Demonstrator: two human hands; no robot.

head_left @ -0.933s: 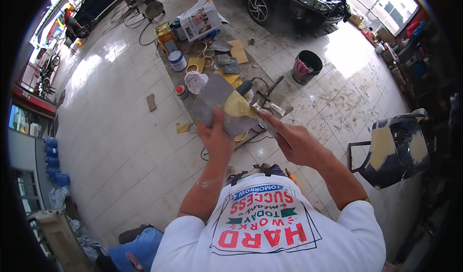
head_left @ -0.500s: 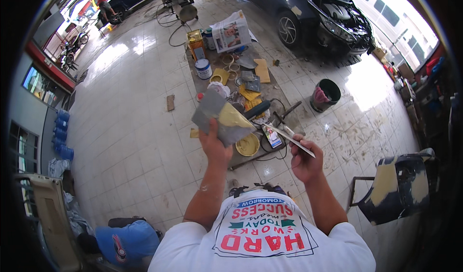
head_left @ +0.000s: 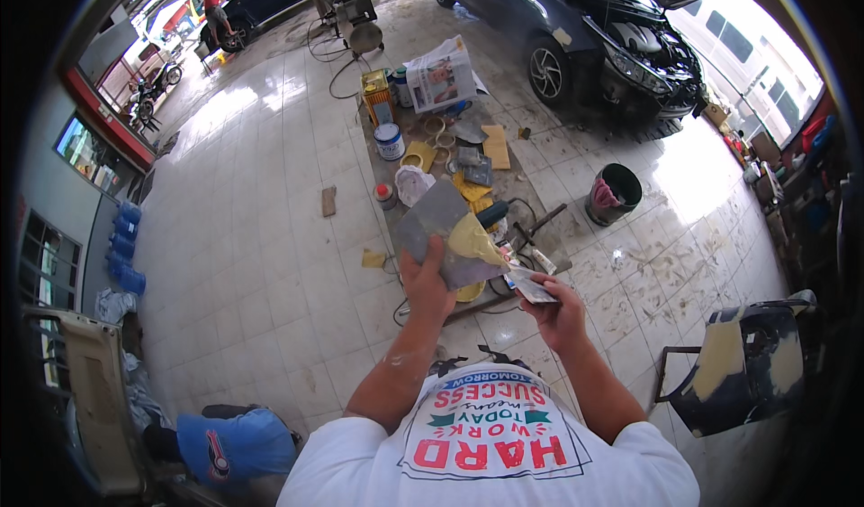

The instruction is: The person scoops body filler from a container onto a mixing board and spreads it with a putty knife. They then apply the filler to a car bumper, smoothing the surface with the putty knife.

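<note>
My left hand (head_left: pixel 426 282) grips a square grey plate (head_left: pixel 418 219), its thumb on top; a lump of cream-yellow putty (head_left: pixel 472 242) lies on the plate's right part. My right hand (head_left: pixel 560 314) is closed on a flat pale metal spreader (head_left: pixel 531 287), whose far end is at or beside the putty; I cannot tell whether they touch. Beyond them a low board (head_left: pixel 378 118) holds cans (head_left: pixel 388 143), tape rolls, yellow sheets (head_left: pixel 495 147), a newspaper (head_left: pixel 439 77) and scattered tools.
A dark bucket (head_left: pixel 614 193) stands to the right, a putty-patched car panel (head_left: pixel 733 372) at lower right. A dark car (head_left: pixel 589 30) has its hood up. A co-worker in blue (head_left: pixel 234 444) is low at lower left, another person (head_left: pixel 216 8) by a far car.
The view has shifted, showing more of the workshop. The plate stays in my left hand. My right hand has turned with the spreader, and since half a second ago its end has moved toward the putty.
</note>
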